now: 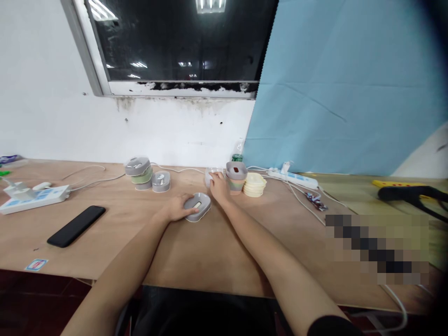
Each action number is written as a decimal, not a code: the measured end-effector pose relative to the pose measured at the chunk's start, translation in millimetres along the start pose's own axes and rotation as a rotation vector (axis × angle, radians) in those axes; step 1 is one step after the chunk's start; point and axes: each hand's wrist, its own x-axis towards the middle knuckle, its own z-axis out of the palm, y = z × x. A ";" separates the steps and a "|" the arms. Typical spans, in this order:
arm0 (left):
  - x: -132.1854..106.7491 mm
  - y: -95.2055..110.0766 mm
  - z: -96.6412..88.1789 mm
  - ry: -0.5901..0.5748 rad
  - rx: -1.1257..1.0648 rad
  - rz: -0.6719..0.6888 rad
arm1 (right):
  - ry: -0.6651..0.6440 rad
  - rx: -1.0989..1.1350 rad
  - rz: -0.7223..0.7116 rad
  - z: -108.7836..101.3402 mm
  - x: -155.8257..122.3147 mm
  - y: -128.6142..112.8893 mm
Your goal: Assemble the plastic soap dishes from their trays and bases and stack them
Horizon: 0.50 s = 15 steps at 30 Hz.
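This is looking like a plain, makeshift workroom; whether it is serving as a workshop or an office is not showing. A long wooden worktop [210,252] is running along a white wall [175,126], which is showing stains and small holes beneath a dark window [182,46]. The glass is reflecting bright ceiling lights. A creased blue sheet [332,93] is covering the wall at the right. 2 white power strips [45,199] are lying on the worktop, 1 toward each side, with white cables trailing from them. Stacked containers [236,185] are standing near the back, and dark red flooring [28,298] is showing below the front edge.
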 end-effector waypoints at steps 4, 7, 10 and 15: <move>-0.5 -1.3 3.2 -0.044 0.039 0.041 | -0.068 0.139 -0.224 -7.1 -28.4 -5.2; -0.7 -1.1 4.9 -0.059 0.039 0.065 | -0.147 0.222 -0.256 -17.1 -47.2 -5.2; -0.1 -0.5 4.5 -0.009 -0.008 0.048 | -0.177 0.240 -0.198 -23.5 -54.6 -0.5; 1.0 0.1 3.2 0.139 -0.122 -0.020 | -0.201 0.277 -0.046 -20.1 -51.4 6.5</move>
